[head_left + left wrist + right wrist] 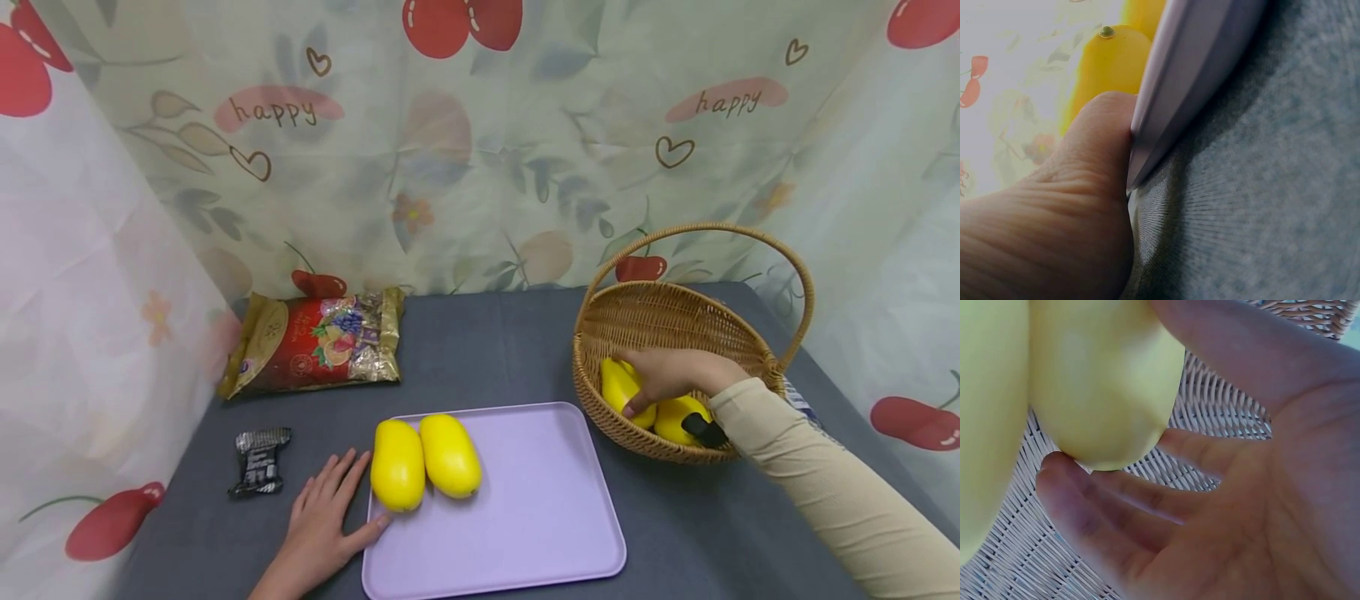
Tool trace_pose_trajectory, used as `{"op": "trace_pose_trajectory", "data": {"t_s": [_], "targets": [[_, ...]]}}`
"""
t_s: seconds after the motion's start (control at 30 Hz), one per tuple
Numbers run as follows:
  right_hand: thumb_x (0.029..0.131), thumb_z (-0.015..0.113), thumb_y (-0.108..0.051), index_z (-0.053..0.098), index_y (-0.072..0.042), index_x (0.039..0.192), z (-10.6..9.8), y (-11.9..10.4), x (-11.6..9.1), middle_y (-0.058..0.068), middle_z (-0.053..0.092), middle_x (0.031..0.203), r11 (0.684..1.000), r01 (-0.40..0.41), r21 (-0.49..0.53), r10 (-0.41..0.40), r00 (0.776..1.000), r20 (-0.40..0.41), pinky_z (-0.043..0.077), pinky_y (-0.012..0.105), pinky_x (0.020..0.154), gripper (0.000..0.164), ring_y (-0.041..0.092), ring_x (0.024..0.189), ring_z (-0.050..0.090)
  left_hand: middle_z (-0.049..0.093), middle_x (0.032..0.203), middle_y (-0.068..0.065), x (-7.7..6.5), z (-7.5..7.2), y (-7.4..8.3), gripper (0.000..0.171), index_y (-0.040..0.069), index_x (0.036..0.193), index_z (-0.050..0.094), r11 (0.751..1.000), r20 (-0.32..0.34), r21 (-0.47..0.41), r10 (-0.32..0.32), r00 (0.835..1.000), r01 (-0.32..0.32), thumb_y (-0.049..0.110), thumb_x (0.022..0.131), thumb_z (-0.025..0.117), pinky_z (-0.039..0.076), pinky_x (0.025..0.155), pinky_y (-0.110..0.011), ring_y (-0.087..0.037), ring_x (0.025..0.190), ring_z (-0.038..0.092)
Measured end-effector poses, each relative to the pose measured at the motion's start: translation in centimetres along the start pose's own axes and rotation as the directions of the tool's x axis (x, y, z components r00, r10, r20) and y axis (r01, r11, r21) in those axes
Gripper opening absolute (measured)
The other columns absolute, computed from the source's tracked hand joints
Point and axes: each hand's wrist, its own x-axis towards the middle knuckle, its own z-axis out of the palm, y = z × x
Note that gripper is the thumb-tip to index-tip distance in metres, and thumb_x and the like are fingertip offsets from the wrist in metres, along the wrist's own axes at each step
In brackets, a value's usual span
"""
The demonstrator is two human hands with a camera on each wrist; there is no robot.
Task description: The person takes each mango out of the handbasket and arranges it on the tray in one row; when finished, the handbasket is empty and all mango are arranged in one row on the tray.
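My right hand [678,372] reaches into a brown wicker basket [652,317] and grips a yellow oval fruit [621,387]. In the right wrist view, the thumb lies along one side of this fruit [1107,387], with curled fingers [1085,506] around its lower end. A second yellow fruit [675,417] lies beside it in the basket, partly hidden by the wrist camera. Two more yellow fruits [397,467] sit side by side on the left part of a lilac tray [532,500]. My left hand [318,517] rests spread on the table, its thumb touching the tray's left edge.
A red and gold candy bag [315,342] lies at the back left of the grey table [480,350]. In front of it is a small black wrapped packet [259,462]. Behind the basket's right side, a patterned item [802,404] partly shows. A printed curtain [480,167] surrounds the table.
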Motion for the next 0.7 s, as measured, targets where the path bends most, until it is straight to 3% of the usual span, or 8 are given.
{"op": "trace_pose_trajectory", "data": {"t_s": [0.2,0.4,0.7], "targets": [[0.078,0.076,-0.045,0.022,0.004,0.149,-0.2,-0.2,-0.3,0.032,0.037,0.143,1.0,0.015,-0.007,-0.015,0.999,-0.029,0.031,0.06,0.107,0.101,0.042,0.125,0.043,0.024,0.156,-0.017,0.0,0.1,0.1,0.101,0.016,0.153,0.025,1.0,0.008,0.003,-0.014,1.0,0.014,0.074,0.077,0.057,0.008,0.108,-0.07,-0.043,0.143,0.014],[0.078,0.076,-0.045,0.024,0.003,0.148,-0.6,-0.3,-0.6,0.03,0.041,0.14,1.0,0.022,-0.009,-0.022,0.998,-0.053,0.033,0.06,0.106,0.1,0.039,0.12,0.046,0.023,0.157,-0.017,0.1,0.1,0.2,0.102,0.016,0.153,0.025,1.0,0.017,0.002,-0.024,1.0,0.024,0.074,0.076,0.057,0.007,0.108,-0.07,-0.042,0.143,0.013],[0.078,0.077,-0.043,0.027,0.005,0.146,-1.2,0.0,-1.4,0.03,0.041,0.141,0.997,0.065,-0.028,-0.068,0.99,-0.122,0.034,0.059,0.105,0.097,0.044,0.127,0.041,0.022,0.157,-0.017,0.1,0.0,0.0,0.101,0.015,0.153,0.025,1.0,0.017,-0.007,-0.013,1.0,0.014,0.074,0.078,0.057,0.007,0.107,-0.07,-0.043,0.143,0.012]]}}
